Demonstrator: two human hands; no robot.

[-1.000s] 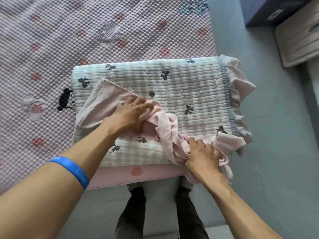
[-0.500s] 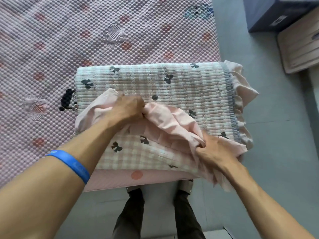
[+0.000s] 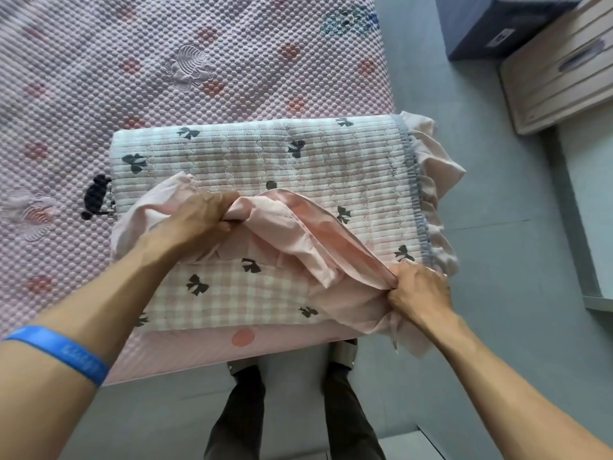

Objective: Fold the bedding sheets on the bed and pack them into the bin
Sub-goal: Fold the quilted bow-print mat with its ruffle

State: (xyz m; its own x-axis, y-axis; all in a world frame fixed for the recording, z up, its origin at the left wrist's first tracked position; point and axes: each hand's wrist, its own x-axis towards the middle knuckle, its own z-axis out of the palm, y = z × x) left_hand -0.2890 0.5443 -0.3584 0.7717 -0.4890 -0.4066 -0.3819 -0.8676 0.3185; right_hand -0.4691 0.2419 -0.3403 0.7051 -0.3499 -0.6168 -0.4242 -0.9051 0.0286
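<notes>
A folded quilted sheet (image 3: 331, 161) with a checked pattern and black bows lies at the near corner of the bed (image 3: 166, 61). Its plain pink ruffle skirt (image 3: 298, 234) runs across the top of the fold between my hands. My left hand (image 3: 195, 220) grips the pink fabric near the middle left of the sheet. At the sheet's near right corner, by the bed's edge, my right hand (image 3: 418, 290) pinches the same pink fabric. The fabric rises in a loose ridge between them. More ruffle (image 3: 438, 174) hangs off the sheet's right side.
A dark blue bin (image 3: 491, 24) stands on the grey floor at the top right, beside a pale wooden drawer unit (image 3: 557, 68). My legs and shoes (image 3: 341, 353) are at the bed's foot. The pink bubble-textured mattress cover spreads to the left and far side.
My right hand has drawn the pink ruffle out to the right, toward the sheet's corner. The bunched fabric has stretched into a longer ridge. My left hand keeps its hold in nearly the same spot.
</notes>
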